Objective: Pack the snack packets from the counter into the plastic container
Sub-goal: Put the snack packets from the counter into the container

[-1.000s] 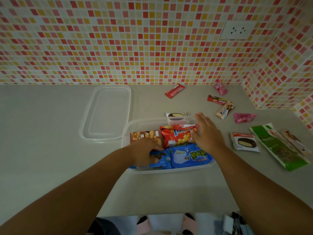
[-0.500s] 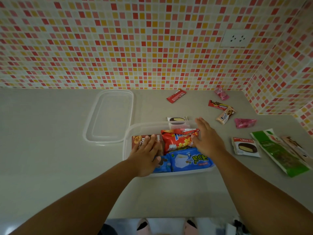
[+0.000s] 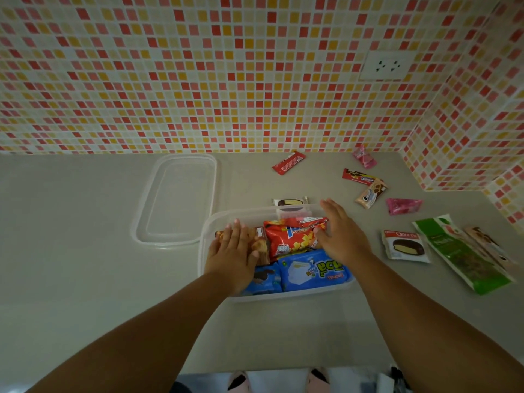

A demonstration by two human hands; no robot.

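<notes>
A clear plastic container (image 3: pixel 289 296) sits on the counter in front of me. Inside lie a brown biscuit packet (image 3: pixel 262 245), a red snack bag (image 3: pixel 293 239) and two blue packets (image 3: pixel 313 272). My left hand (image 3: pixel 234 255) lies flat, fingers spread, on the brown packet at the container's left side. My right hand (image 3: pixel 338 236) rests open on the right end of the red bag, over the container's right wall. Loose on the counter are a choco pie packet (image 3: pixel 404 246) and a green packet (image 3: pixel 462 255) to the right.
The clear lid (image 3: pixel 177 198) lies left of the container. Another choco pie packet (image 3: pixel 290 202) sits behind the container. Small red, pink and tan packets (image 3: pixel 370 194) lie scattered toward the back right corner. Tiled walls (image 3: pixel 226 80) close the back and right.
My left hand slid from the blue packets up onto the brown packet and flattened out. My right hand stayed on the red bag. The view shifted slightly.
</notes>
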